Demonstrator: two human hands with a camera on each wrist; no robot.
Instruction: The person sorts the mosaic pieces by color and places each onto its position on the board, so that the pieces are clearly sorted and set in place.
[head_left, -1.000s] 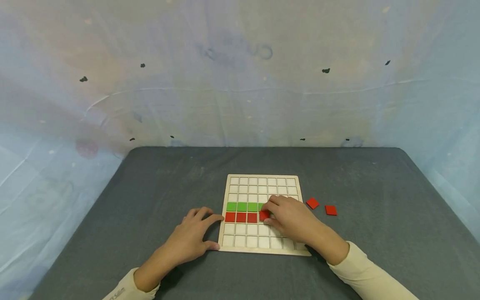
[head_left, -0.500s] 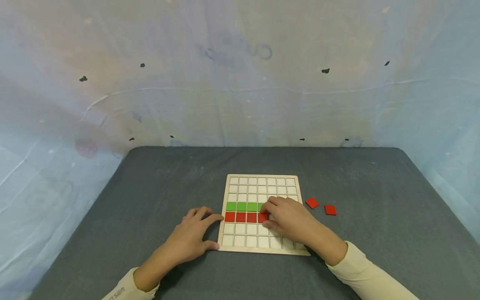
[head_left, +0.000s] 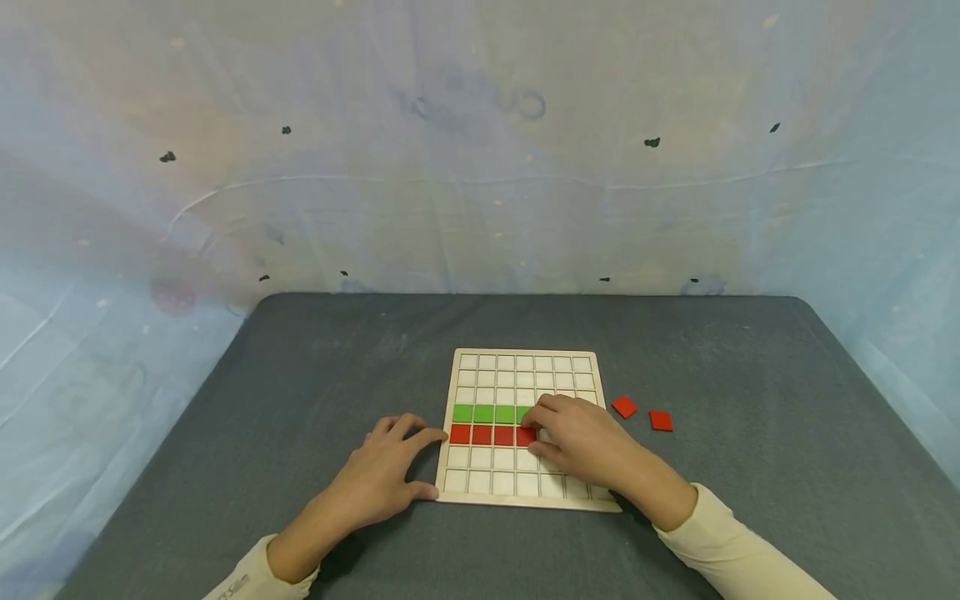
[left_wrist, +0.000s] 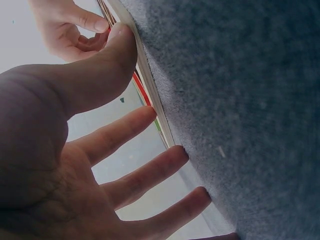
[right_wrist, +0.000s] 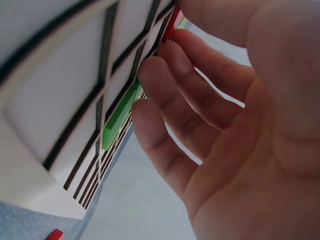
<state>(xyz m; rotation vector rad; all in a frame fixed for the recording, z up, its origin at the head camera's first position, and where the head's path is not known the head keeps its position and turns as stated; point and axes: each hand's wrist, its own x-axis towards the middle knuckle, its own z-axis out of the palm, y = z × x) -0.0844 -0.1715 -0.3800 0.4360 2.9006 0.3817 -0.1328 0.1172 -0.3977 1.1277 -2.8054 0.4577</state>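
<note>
A wooden grid board (head_left: 525,502) with square cells lies on the table. Red tiles (head_left: 482,435) fill the left part of one row, with green tiles (head_left: 483,413) in the row behind. My right hand (head_left: 581,442) reaches over the board, thumb and fingertips around the rightmost visible red tile (head_left: 526,438), which looks flat in its cell. The hand hides the cells to the right, but a green tile (right_wrist: 119,119) shows there beside its fingers in the right wrist view. My left hand (head_left: 384,479) has spread fingers; its thumb and forefinger touch the board's left edge.
Two loose red tiles, a turned one (head_left: 624,407) and a straighter one (head_left: 661,421), lie right of the board. Dark grey cloth covers the table (head_left: 337,350). A pale patterned curtain (head_left: 480,183) hangs behind it.
The red tile in my right fingers was tilted a second ago and has gone down flat into the row. The left hand keeps its place on the board's edge.
</note>
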